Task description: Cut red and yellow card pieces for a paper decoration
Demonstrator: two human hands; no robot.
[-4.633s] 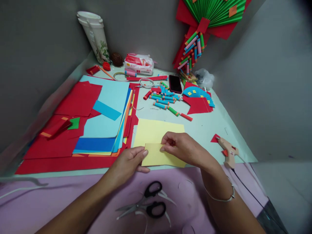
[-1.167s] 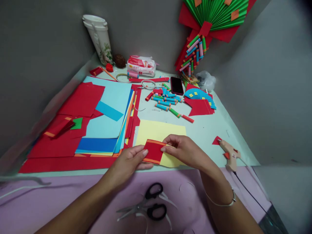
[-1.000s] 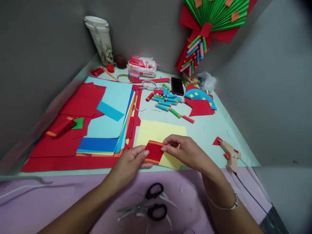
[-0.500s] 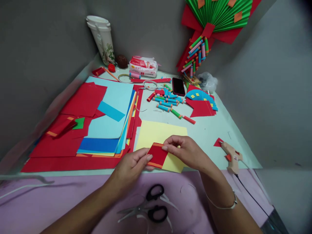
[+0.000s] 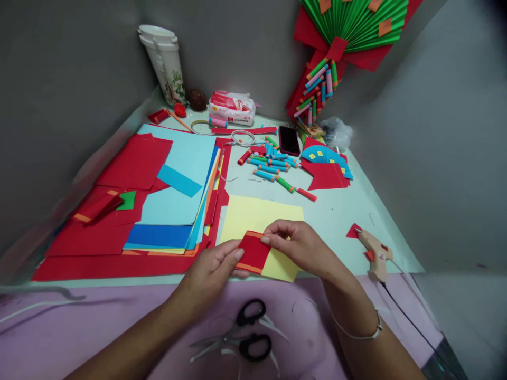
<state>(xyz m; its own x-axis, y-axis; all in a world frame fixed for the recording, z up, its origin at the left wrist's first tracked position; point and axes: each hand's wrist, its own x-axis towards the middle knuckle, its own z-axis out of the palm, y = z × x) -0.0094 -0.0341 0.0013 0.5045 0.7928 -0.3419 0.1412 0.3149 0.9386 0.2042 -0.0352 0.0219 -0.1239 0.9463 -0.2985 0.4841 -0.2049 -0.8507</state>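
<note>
Pinching small red orange-edged paper rectangle point(image 5: 253, 252) between left hand point(image 5: 209, 270) at its left edge and right hand point(image 5: 304, 248) at its right.

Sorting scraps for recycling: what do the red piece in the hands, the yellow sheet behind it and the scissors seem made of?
The red piece, pinched by left hand and right hand: thin matte paper, likely, with orange strips on two edges. The yellow sheet: seemingly the same matte paper, lying flat. The scissors: shiny metal blades; black handles, probably plastic.
</note>
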